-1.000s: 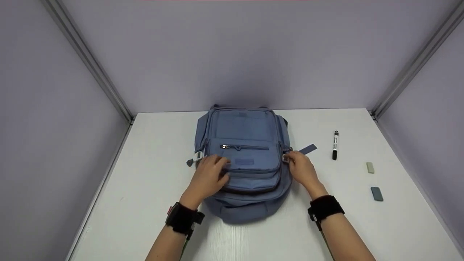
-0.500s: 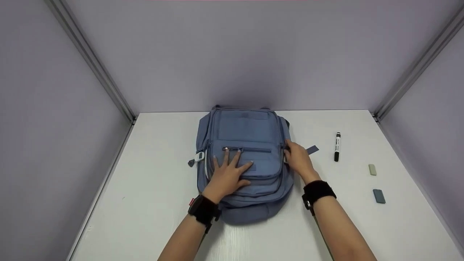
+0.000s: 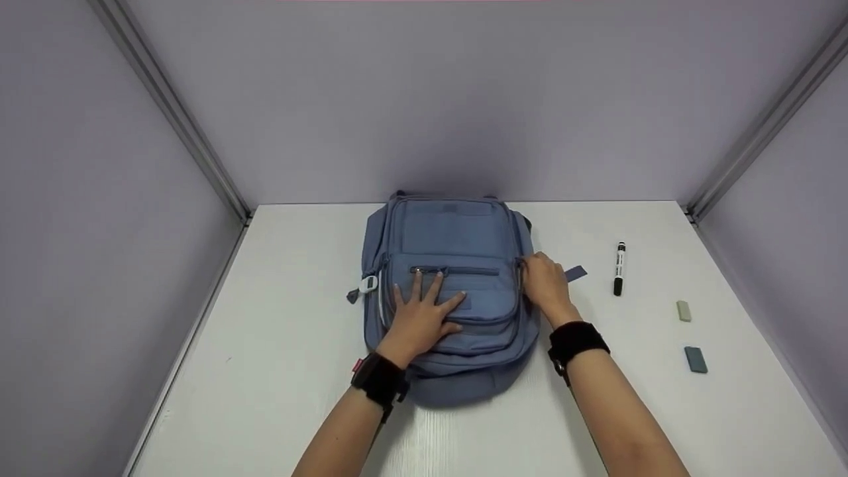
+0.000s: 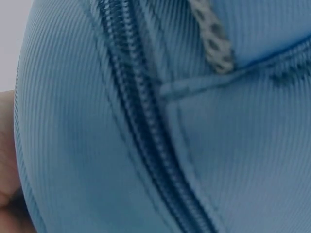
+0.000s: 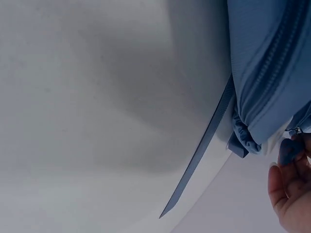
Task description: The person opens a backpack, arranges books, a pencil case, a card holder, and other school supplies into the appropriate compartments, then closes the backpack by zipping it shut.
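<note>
A blue backpack [image 3: 457, 232] lies front side up on the white table. My left hand [image 3: 421, 324] rests on its front with fingers spread, the fingertips near the short front pocket zipper [image 3: 474, 271]. In the left wrist view, blue fabric and a long zipper [image 4: 146, 107] fill most of the picture, and a bit of the hand shows at the left edge. At the bag's right side, my right hand [image 3: 546, 285] pinches a blue zipper pull [image 5: 290, 150]; a small metal slider [image 5: 298, 130] sits just above it in the right wrist view.
A blue strap [image 5: 201, 150] sticks out to the right of the bag. A white buckle [image 3: 368, 285] hangs at its left side. Farther right lie a black-and-white marker [image 3: 619, 268], a pale green block [image 3: 684, 311] and a dark teal block [image 3: 695, 360]. Walls enclose the back and sides.
My left hand has moved from the bag's left side onto its front, and its fingers have spread. My right hand has shifted slightly up along the right side.
</note>
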### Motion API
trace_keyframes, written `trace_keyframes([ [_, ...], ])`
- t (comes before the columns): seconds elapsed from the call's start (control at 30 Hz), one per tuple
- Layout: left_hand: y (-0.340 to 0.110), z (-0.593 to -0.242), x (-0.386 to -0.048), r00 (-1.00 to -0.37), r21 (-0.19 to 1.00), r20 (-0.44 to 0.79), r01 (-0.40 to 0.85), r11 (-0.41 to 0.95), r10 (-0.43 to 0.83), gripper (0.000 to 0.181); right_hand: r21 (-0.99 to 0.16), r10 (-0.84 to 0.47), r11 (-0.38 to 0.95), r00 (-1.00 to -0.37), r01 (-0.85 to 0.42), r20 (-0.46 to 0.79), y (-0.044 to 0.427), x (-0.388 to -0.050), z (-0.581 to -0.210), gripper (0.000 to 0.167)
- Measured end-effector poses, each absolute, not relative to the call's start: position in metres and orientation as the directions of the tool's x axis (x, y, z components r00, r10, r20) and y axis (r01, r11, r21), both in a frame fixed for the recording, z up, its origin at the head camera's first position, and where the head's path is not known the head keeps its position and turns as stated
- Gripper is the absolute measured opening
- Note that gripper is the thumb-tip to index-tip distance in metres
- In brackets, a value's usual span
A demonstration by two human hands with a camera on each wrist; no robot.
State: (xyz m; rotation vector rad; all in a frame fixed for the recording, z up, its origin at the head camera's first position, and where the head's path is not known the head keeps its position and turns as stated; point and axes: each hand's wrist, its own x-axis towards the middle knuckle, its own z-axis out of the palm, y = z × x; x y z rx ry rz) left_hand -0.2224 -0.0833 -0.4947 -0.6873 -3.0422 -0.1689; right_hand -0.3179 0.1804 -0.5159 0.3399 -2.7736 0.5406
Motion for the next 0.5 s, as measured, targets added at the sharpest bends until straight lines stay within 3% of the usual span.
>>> trace_keyframes([
  [0.5,-0.080,-0.493,-0.222,-0.913,0.090,0.005,0.406,0.909,0.407,0.058,-0.412,-0.162,0.884,-0.972,-0.219,0.169,0.184,-0.302,-0.511,0.025],
])
